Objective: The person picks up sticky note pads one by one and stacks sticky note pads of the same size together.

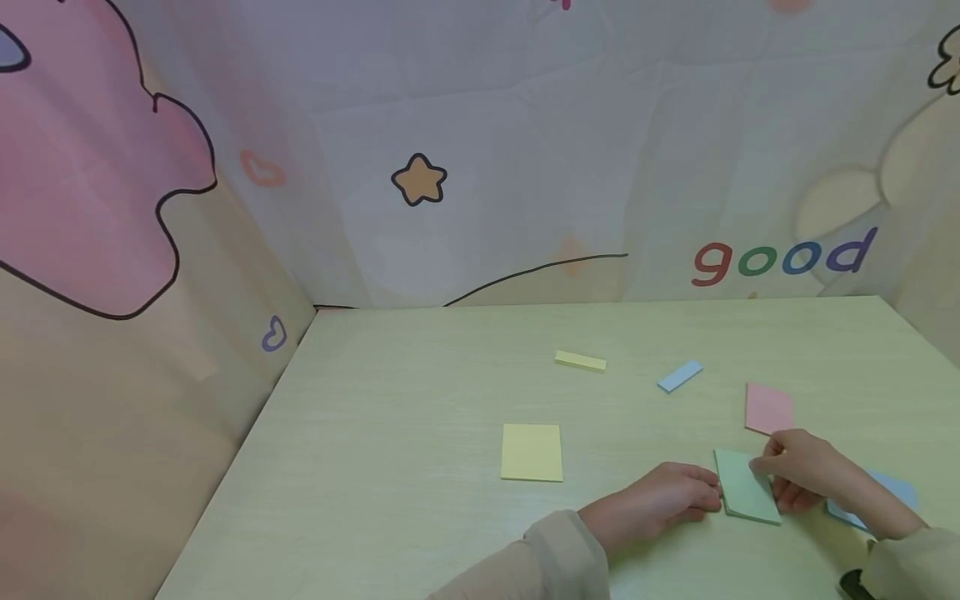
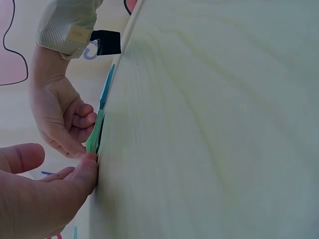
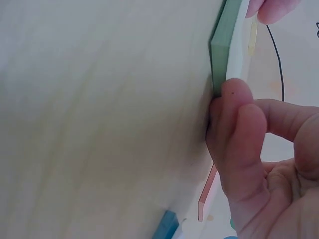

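Observation:
A light green sticky note pad (image 1: 747, 487) lies on the table between the two hands. My left hand (image 1: 670, 500) touches its left edge with extended fingertips; in the left wrist view the left thumb (image 2: 26, 157) stands apart from the pad. At the pad's right side, my right hand (image 1: 804, 471) has curled fingers and pinches its edge, one fingertip over the top surface. The right wrist view shows those fingers (image 3: 244, 134) at a corner of the green pad (image 3: 225, 45). A pink pad (image 1: 768, 407) lies just behind the right hand. A blue pad (image 1: 896, 490) is partly hidden under the right forearm.
A yellow square pad (image 1: 532, 452) lies left of the left hand. Farther back are a narrow yellow strip pad (image 1: 580, 361) and a narrow blue strip pad (image 1: 680, 377). A printed cloth (image 1: 487, 167) hangs behind the table (image 1: 360, 467).

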